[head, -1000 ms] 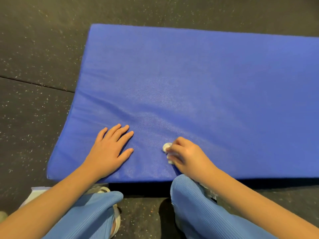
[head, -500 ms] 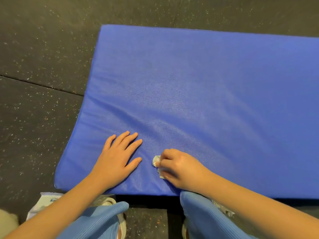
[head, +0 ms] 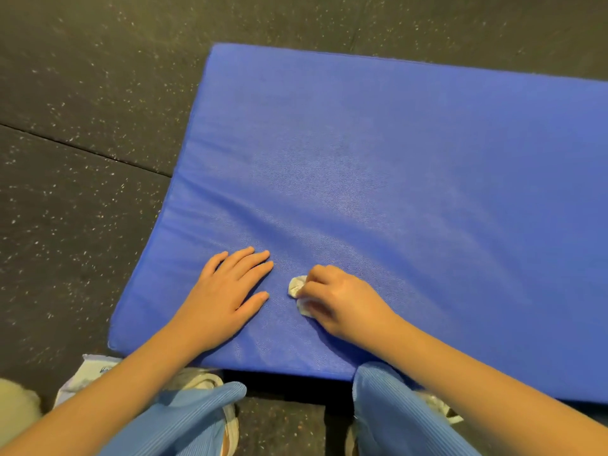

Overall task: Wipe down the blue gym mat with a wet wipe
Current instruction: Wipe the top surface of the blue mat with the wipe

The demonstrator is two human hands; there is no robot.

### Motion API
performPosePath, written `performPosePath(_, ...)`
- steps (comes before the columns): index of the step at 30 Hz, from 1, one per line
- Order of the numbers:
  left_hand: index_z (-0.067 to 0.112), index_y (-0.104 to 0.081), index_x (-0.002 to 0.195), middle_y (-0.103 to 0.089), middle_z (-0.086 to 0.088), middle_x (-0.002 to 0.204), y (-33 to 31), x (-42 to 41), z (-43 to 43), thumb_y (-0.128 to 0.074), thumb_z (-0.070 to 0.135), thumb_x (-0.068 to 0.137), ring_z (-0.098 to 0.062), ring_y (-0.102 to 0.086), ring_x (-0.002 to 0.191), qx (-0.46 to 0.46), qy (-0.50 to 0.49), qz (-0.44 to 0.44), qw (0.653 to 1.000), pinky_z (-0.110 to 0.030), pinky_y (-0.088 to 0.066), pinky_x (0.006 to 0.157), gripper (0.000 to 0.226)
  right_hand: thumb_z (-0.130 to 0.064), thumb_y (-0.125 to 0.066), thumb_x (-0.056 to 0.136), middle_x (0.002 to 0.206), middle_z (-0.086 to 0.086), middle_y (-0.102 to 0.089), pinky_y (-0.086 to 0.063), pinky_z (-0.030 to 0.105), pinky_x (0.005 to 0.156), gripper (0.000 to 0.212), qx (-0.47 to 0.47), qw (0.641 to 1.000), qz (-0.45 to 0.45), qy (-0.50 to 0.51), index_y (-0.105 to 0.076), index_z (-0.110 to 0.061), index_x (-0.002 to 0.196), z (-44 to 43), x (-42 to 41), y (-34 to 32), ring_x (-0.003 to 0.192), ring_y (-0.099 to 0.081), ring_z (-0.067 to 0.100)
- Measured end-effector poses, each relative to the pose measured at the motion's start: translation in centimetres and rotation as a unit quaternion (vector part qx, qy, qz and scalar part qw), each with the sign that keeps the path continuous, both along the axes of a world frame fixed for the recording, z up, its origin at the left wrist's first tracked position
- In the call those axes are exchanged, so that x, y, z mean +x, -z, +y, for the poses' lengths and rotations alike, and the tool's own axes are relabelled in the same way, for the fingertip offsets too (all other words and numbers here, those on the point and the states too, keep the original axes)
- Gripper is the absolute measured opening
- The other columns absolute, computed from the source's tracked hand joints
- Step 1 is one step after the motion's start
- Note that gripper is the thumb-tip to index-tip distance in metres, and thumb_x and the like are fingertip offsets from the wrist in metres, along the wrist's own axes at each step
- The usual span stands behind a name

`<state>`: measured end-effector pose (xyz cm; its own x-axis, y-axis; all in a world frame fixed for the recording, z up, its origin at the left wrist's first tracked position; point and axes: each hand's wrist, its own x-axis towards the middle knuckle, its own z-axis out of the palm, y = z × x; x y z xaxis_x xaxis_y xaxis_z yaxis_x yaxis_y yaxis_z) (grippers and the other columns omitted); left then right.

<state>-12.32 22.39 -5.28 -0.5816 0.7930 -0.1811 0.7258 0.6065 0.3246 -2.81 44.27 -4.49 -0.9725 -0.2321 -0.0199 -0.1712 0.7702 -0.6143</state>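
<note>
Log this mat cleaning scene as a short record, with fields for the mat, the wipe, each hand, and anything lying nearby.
mat: blue gym mat, lying on dark speckled floor, creased near the hands
wipe: wet wipe, bunched small, on the mat near its front edge
wiping hand: right hand, fingers curled round the wipe
bracing hand: left hand, flat on the mat, fingers straight, apart from the wipe
nearby: white packet, by the mat's near left corner, partly hidden

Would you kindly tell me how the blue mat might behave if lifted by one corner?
The mat likely flexes rather than staying stiff: its cover creases around the left hand resting flat on it. Its thick near edge suggests soft padding, so probably bulky but light. Its faint sheen hints at a slightly slippery cover.
</note>
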Motion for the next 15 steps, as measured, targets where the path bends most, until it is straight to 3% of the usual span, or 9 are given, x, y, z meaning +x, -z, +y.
performPosePath(7, 0.018, -0.054, 0.137, -0.046, -0.001, 0.146, 0.2, -1.8, -0.3, -0.033, 0.052, 0.094, -0.018, -0.028, 0.137, 0.007, -0.021, -0.005, 1.0, -0.037, -0.013, 0.111, 0.058, -0.011, -0.069, 0.078, 0.078, 0.01, -0.055, -0.041, 0.029, 0.05, 0.012, 0.009, 0.979, 0.006, 0.201, -0.067, -0.009, 0.09, 2.3, -2.7, 1.4, 0.065, -0.057, 0.033)
performPosePath(9, 0.018, -0.054, 0.136, -0.047, -0.001, 0.145, 0.3, -1.9, -0.2, -0.034, 0.051, 0.094, -0.018, -0.029, 0.137, 0.001, -0.022, -0.004, 1.0, -0.038, -0.015, 0.111, 0.057, -0.012, -0.063, 0.081, 0.082, 0.011, -0.056, -0.046, 0.03, 0.054, 0.015, -0.004, 0.99, 0.024, 0.142, -0.067, -0.008, 0.095, 1.3, -2.6, 1.2, 0.068, -0.057, 0.033)
performPosePath(12, 0.018, -0.055, 0.135, -0.046, -0.001, 0.145, 0.4, -1.6, -0.2, -0.036, 0.049, 0.094, -0.02, -0.03, 0.137, -0.008, -0.023, 0.004, 1.0, -0.04, -0.018, 0.111, 0.055, -0.023, -0.05, 0.089, 0.091, 0.009, -0.057, -0.048, 0.032, 0.057, 0.022, -0.031, 0.999, -0.001, -0.032, -0.065, -0.011, 0.098, -0.2, -1.7, 0.5, 0.075, -0.055, 0.029)
performPosePath(15, 0.018, -0.057, 0.133, -0.048, -0.002, 0.144, 0.6, -1.6, -0.1, -0.037, 0.048, 0.093, -0.021, -0.033, 0.136, -0.018, -0.025, 0.004, 1.0, -0.04, -0.02, 0.11, 0.054, -0.03, -0.047, 0.087, 0.088, 0.005, -0.058, -0.043, 0.029, 0.047, 0.025, 0.003, 0.999, -0.004, -0.052, -0.067, -0.015, 0.091, 1.3, -3.4, 1.1, 0.074, -0.057, 0.028)
